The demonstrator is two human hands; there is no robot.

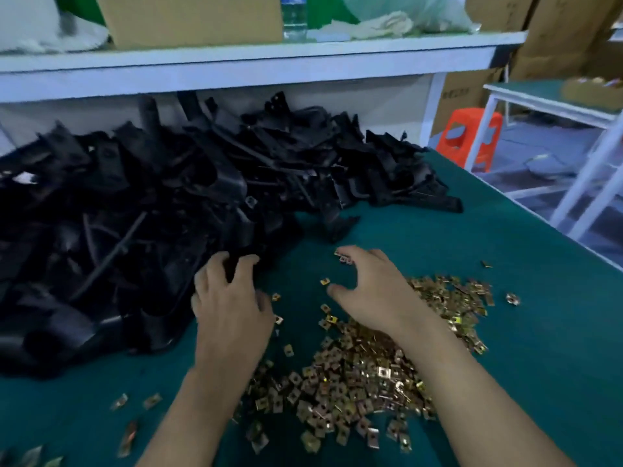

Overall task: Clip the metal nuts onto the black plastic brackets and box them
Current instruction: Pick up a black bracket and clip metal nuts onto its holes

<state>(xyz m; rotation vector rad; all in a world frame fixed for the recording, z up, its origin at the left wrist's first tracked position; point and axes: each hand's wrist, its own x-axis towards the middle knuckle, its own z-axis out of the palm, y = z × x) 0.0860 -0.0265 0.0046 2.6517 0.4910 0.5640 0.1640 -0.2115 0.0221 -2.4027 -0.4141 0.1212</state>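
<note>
Pickup step: left hand (229, 308) fingers curl into black plastic bracket heap (151, 197), grip unclear; right hand (369, 291) fingers spread open over brass-coloured metal nuts (354, 375). Next: pinch one nut.

A large, jumbled heap of black plastic brackets (151, 197) fills the left and centre. Just to its right lies a loose pile of small brass-coloured metal nuts (354, 375), with strays scattered around it.

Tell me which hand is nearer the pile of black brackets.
Left. The left hand touches the bracket pile at its near edge; the right hand hovers to the pile's right, over the green table, above the metal nuts.
</note>
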